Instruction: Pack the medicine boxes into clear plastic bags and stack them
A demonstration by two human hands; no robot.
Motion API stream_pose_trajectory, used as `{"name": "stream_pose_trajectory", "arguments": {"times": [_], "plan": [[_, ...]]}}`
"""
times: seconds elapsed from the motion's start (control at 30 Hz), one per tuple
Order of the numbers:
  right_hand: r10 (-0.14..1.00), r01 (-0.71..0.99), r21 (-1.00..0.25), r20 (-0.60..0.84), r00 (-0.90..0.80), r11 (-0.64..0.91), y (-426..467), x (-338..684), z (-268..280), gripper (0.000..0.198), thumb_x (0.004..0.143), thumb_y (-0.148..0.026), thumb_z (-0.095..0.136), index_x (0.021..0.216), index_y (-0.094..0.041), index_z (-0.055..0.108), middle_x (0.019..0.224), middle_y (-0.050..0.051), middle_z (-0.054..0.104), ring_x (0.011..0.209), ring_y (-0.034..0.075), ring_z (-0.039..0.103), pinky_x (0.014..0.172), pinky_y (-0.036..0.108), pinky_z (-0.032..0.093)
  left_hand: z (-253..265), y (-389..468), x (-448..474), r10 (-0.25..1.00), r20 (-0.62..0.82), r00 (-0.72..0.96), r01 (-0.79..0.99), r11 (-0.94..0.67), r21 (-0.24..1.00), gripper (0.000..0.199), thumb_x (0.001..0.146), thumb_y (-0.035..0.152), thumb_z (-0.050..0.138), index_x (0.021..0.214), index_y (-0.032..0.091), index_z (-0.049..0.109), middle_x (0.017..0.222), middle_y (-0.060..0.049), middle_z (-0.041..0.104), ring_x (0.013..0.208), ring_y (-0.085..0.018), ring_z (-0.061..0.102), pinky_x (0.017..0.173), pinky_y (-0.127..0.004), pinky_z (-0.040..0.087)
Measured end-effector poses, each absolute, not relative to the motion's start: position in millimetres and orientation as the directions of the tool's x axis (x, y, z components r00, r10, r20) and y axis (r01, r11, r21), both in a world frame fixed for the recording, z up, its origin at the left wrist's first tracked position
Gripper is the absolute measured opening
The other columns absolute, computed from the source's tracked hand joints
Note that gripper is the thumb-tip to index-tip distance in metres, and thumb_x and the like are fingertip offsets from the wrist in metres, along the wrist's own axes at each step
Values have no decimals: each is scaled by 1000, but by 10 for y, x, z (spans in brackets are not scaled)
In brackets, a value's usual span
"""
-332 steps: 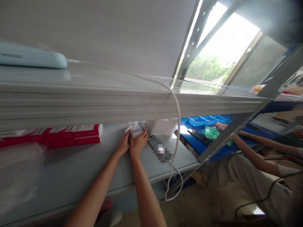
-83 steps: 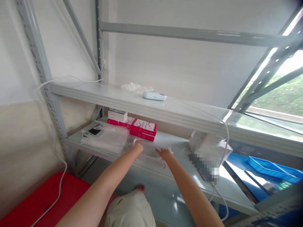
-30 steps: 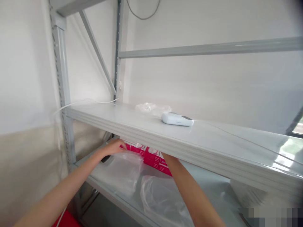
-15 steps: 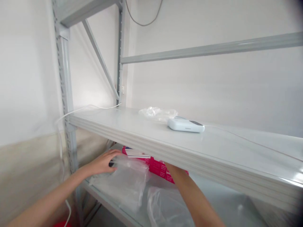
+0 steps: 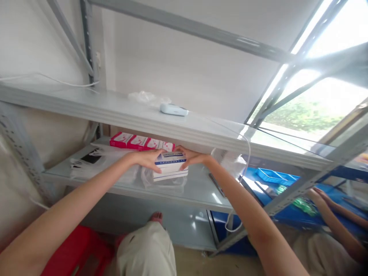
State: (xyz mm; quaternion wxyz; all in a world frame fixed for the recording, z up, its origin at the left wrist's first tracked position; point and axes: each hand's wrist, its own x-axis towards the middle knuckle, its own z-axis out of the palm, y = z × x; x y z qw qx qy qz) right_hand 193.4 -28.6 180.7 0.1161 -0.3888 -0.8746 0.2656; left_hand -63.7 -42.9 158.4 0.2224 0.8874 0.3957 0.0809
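Note:
My left hand (image 5: 148,159) and my right hand (image 5: 192,156) close round opposite sides of a small stack of white boxes (image 5: 170,168) with blue bands. The stack is over the lower shelf (image 5: 201,188), in front of a clear plastic bag (image 5: 148,180); whether it rests on the bag I cannot tell. Just behind my hands, a row of pink and white boxes (image 5: 136,142) lies along the back of this shelf. More clear bags (image 5: 109,163) and a dark item (image 5: 91,156) lie to the left of my left hand.
The upper shelf (image 5: 115,111) overhangs my hands, bearing a pale blue device (image 5: 174,110) and crumpled plastic (image 5: 146,97). A white cable (image 5: 249,149) hangs at right. Beyond the post, a co-worker's hands (image 5: 317,195) are over a blue table with a blue tray (image 5: 277,176). A red stool (image 5: 77,249) stands below.
The view has swung right and downward. Both hands have come together round the white boxes, which now stand in front of the pink row; my left hand has left the bag.

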Motion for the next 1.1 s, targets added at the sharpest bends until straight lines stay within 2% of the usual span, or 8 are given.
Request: {"name": "stream_pose_trajectory", "arguments": {"times": [0.13,0.27,0.5,0.6,0.7,0.83,0.97,1.1], "plan": [[720,545,-641,16,-694,540,-252,2114,1394,76,56,-19,80,124,-16,45,127,9,52,118,24,49,101,32,38,1355,-285,-395,722,-19,692,632,-593,499,96,54,35,80,138,16,37,130,-14,54,113,-30,54,92,-34,44],[754,572,-639,19,-656,514,-111,2068,976,83,53,-17,82,126,-17,42,130,10,50,120,22,48,102,31,38,1094,-133,-393,734,-12,679,627,-571,529,99,45,25,83,135,17,42,130,-15,54,115,-32,53,95,-38,43],[764,557,-629,93,-639,543,103,1940,525,85,57,-22,81,132,-19,40,131,10,50,119,24,49,101,31,40,762,90,-498,762,-18,647,644,-535,546,102,47,21,81,139,18,35,140,-15,46,125,-31,47,102,-41,39],[770,618,-548,76,-634,563,176,2015,328,92,54,-21,82,135,-20,39,132,10,49,122,28,46,104,39,37,534,96,-430,796,-42,604,726,-528,442,105,50,22,82,142,18,31,144,-17,41,130,-32,41,105,-42,36],[781,726,-388,-26,-624,568,170,2157,224,102,55,-14,78,144,-20,28,142,14,38,130,29,38,107,42,33,363,58,-390,833,-63,550,801,-505,321,106,56,30,81,145,18,27,149,-20,33,135,-35,34,107,-45,32],[837,836,-137,-68,-543,531,37,2329,296,90,66,3,53,147,-23,25,152,11,26,135,24,33,103,34,37,384,-7,-403,850,-103,516,853,-500,150,103,58,30,82,145,18,28,150,-21,33,137,-37,32,109,-50,25],[905,907,64,62,-420,416,-87,2321,439,70,70,5,44,134,-21,46,140,11,43,127,24,42,94,33,41,534,-112,-387,849,32,528,849,-528,-12,81,66,11,71,140,13,38,144,-24,41,133,-37,37,108,-50,23],[986,990,36,90,-139,136,-100,2244,516,38,84,-8,43,118,-15,58,115,16,61,104,26,60,81,35,46,644,-255,-344,823,227,521,850,-524,-51,58,77,6,54,134,13,46,145,-23,40,136,-35,34,111,-52,16]]}}
